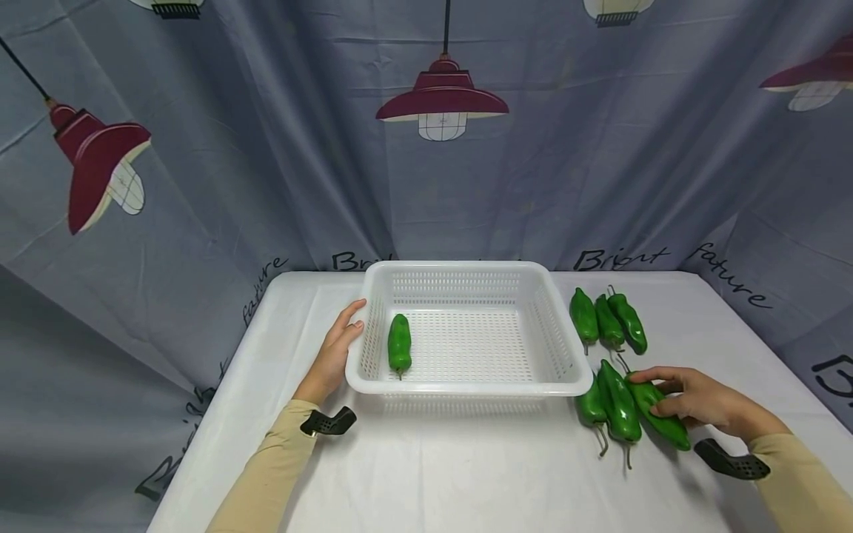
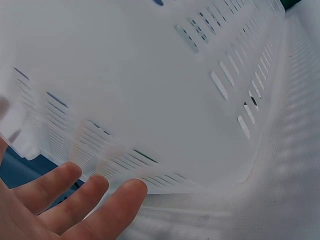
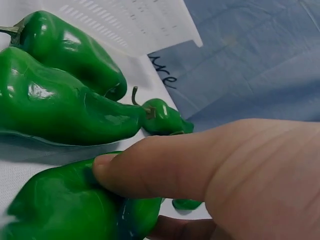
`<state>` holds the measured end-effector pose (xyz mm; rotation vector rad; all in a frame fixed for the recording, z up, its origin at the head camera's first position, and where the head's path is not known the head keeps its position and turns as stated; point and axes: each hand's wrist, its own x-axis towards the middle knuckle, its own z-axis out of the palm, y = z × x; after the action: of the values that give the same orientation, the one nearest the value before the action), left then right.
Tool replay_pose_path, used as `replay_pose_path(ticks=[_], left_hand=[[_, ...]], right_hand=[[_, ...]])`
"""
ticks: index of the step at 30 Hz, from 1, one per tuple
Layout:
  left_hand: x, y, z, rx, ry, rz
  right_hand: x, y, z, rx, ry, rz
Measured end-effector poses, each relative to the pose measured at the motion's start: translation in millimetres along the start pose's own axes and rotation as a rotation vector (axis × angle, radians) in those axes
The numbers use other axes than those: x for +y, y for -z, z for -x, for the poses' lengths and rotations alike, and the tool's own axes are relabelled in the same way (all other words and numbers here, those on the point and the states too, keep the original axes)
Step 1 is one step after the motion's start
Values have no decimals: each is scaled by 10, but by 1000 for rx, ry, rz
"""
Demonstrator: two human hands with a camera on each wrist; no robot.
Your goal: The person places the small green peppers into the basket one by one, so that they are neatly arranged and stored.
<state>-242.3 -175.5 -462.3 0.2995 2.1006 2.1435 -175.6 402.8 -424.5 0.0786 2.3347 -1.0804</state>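
A white perforated plastic basket (image 1: 460,388) stands on the table, with one green pepper (image 1: 399,344) lying inside near its left wall. My left hand (image 1: 333,352) rests against the basket's left side, its fingers fairly straight along the outer wall in the left wrist view. To the right of the basket, my right hand (image 1: 700,400) pinches a long green pepper (image 1: 671,431) between thumb and fingers. That pepper (image 3: 60,205) shows under the thumb in the right wrist view; the other fingers are mostly hidden. Beside it lie two green peppers, the closer being this pepper (image 1: 620,407).
Farther back on the right lies a row of three more green peppers (image 1: 609,323). A white cloth (image 1: 426,474) covers the table. Grey-blue curtains (image 1: 300,148) printed with lamps hang behind and around it.
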Motion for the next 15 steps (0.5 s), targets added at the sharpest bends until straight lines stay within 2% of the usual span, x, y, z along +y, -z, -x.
replay_pose_path(ticks=[4,15], left_hand=[[-6,0,-3,-2,4,17],[9,-9,8,0,-1,23]], right_hand=[[26,1,4,-7,4,-25],[73,26,4,-8,89,-45]])
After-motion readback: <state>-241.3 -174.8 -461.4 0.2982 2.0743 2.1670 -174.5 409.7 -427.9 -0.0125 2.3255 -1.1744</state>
